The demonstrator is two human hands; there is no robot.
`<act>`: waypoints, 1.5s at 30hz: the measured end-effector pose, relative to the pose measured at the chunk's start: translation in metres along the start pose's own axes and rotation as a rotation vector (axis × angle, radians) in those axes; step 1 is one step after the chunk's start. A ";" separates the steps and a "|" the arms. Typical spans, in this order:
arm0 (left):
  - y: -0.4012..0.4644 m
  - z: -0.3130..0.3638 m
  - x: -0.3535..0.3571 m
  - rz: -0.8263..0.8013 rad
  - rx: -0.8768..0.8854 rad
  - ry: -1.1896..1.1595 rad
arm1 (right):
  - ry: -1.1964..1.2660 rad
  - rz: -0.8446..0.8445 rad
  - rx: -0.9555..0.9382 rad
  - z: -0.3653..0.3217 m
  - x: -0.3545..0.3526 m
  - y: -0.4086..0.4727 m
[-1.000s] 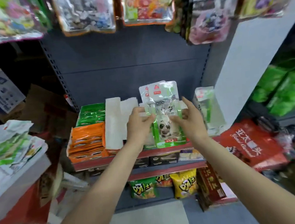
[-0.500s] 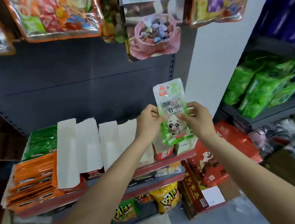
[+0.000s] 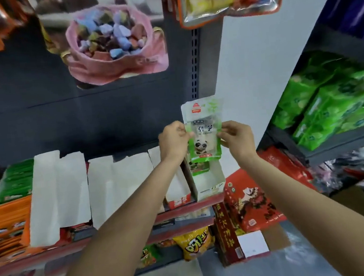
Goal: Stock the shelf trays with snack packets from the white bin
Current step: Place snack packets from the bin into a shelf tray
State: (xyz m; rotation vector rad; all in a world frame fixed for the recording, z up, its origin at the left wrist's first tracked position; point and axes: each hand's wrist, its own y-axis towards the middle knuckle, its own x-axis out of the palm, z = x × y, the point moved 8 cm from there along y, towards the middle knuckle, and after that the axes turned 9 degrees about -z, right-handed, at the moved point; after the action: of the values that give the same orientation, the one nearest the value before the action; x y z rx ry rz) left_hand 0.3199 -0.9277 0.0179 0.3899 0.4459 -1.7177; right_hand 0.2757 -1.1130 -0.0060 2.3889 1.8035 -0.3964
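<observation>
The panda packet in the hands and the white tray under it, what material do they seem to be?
Panda packet: seemingly thin glossy plastic film, clear in places, with printed green areas and light reflections. Tray: probably matte white cardboard, judging by its flat folded walls and thin cut edges.

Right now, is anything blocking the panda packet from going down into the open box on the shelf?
Nothing visible does. Both hands, left hand and right hand, hold the panda packet upright just above the open tray. One matching packet already stands at its back; the front is free.
</observation>
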 end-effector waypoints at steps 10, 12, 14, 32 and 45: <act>-0.002 -0.020 0.011 0.178 -0.077 0.158 | -0.204 -0.225 -0.071 0.008 0.015 0.026; 0.000 -0.024 0.013 0.125 -0.100 0.253 | -0.301 -0.271 -0.110 0.007 0.018 0.028; 0.002 -0.029 0.015 0.062 -0.145 0.344 | -0.455 -0.298 -0.145 0.010 0.022 0.031; 0.011 -0.008 0.032 0.063 -0.038 0.815 | -0.669 -0.377 -0.309 0.009 0.031 0.038; 0.007 0.008 0.013 0.085 0.048 0.733 | -0.691 -0.345 -0.369 -0.020 0.036 0.030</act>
State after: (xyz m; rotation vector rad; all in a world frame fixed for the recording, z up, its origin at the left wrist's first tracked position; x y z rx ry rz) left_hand 0.3239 -0.9436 0.0179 1.0673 0.8979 -1.4644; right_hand 0.3163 -1.0831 0.0012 1.4439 1.7347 -0.7357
